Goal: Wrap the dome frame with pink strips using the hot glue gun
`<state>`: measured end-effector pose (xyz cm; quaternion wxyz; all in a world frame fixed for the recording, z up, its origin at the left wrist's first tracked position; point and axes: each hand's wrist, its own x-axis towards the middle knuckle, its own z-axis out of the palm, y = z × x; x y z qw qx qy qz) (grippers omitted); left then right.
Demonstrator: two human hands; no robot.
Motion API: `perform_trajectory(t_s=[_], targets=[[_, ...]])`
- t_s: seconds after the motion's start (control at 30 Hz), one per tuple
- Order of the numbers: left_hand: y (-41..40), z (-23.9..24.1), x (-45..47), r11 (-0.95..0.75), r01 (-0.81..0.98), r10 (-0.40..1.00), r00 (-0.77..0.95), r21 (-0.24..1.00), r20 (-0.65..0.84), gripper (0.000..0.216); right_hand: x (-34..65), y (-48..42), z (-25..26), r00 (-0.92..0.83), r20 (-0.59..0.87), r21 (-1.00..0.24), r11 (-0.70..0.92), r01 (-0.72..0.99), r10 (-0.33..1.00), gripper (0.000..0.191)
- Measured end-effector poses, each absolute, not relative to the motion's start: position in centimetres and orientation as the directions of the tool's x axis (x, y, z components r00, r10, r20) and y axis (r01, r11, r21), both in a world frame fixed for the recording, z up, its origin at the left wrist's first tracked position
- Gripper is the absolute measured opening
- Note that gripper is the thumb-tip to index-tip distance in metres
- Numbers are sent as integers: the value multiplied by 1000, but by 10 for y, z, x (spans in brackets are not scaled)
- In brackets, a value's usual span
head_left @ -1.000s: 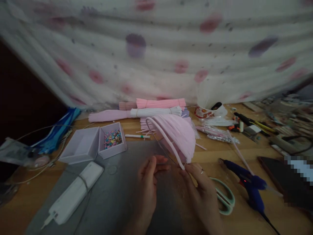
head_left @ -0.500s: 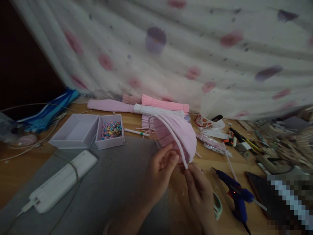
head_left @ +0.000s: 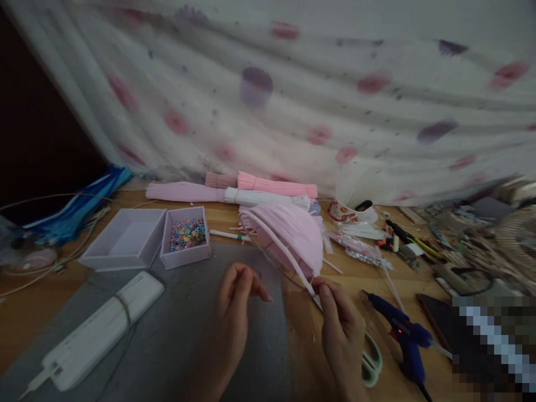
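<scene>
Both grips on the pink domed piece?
No, the right grip holds the lower end of the pink domed piece, while the left grip is apart from it, over the grey mat.

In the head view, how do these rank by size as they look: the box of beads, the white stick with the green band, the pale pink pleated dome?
Largest to smallest:
1. Pale pink pleated dome
2. Box of beads
3. White stick

left hand [head_left: 235, 315]: raised, fingers loosely curled inward | right hand [head_left: 342, 321]: thumb and fingertips pinched | hands apart
</scene>
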<state>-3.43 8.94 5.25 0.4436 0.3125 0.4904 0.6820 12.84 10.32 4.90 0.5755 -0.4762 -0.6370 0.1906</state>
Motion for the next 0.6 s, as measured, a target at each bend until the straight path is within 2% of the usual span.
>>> perform_trajectory(t_s=[0.1, 0.2, 0.27, 0.4, 0.53, 0.6], targets=[[83, 47, -50, -83, -260, 887, -460, 962, -48, 49, 126, 104, 51, 112, 542, -799, 470, 375, 833, 16], [74, 51, -54, -96, -161, 883, -469, 982, 10, 57, 123, 102, 51, 90, 546, -796, 483, 364, 833, 17], [68, 58, -48, -140, -114, 891, -448, 984, 75, 46, 121, 101, 50, 70, 555, -792, 500, 350, 829, 20], [63, 72, -32, -203, -55, 898, -408, 978, 164, 6, 121, 102, 48, 28, 582, -777, 545, 315, 813, 24], [66, 71, -29, -268, 28, 921, -286, 963, 265, 10, 120, 101, 50, -11, 618, -746, 591, 307, 786, 23], [68, 68, -29, -249, -3, 939, -244, 969, 240, 13, 118, 100, 52, -41, 623, -736, 602, 309, 782, 24]])
